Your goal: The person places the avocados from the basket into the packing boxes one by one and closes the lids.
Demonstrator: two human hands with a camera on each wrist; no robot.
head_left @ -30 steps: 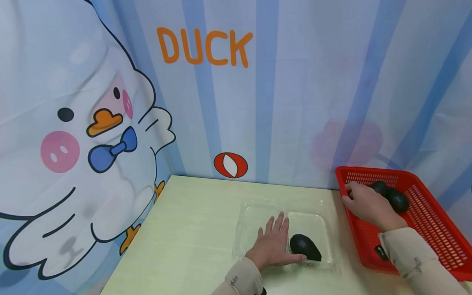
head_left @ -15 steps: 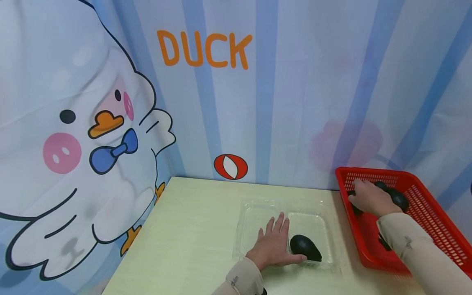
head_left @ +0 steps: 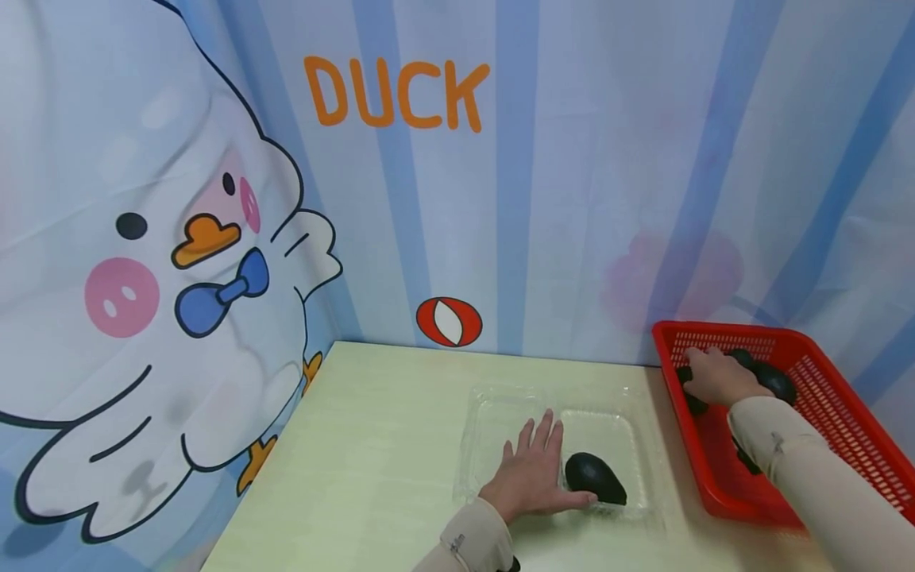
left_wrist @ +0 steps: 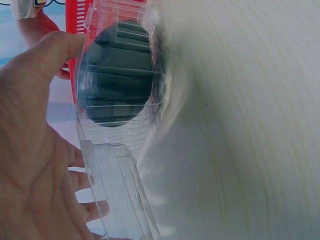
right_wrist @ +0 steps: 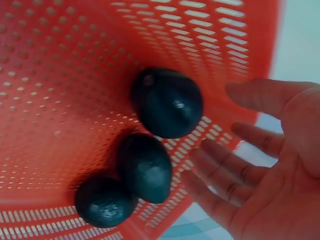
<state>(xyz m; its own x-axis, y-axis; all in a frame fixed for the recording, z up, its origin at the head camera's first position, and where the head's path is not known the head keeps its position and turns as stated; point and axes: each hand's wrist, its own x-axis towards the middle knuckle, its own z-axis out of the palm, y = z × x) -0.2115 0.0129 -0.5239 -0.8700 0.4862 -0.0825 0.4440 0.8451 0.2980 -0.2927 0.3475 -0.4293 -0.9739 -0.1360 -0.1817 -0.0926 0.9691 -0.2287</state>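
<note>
Creased cloth backdrop (head_left: 586,159), printed with a white duck at left and blue stripes. Tabletop (head_left: 372,445): pale yellow, smooth, fine-lined. Left hand (head_left: 525,473): back upward, over a clear tray (head_left: 604,421), forearm slanting in from below; fingers straight and fanned, thumb out along the near rim. Left grip spread wide, has hold of nothing. Tray: thin, glossy plastic, ribbed walls, two shallow halves. Avocado (head_left: 596,478) in right half: dark, smooth, pear-shaped, just beside the thumb. Far right, red plastic basket (head_left: 743,504), rounded rim, slotted walls. Right hand (head_left: 718,377) dips inside, back upward; right grip parted, fingers loosely extended, empty. Three more avocados (right_wrist: 145,167) lie near the fingertips, dark with dull shine.
</note>
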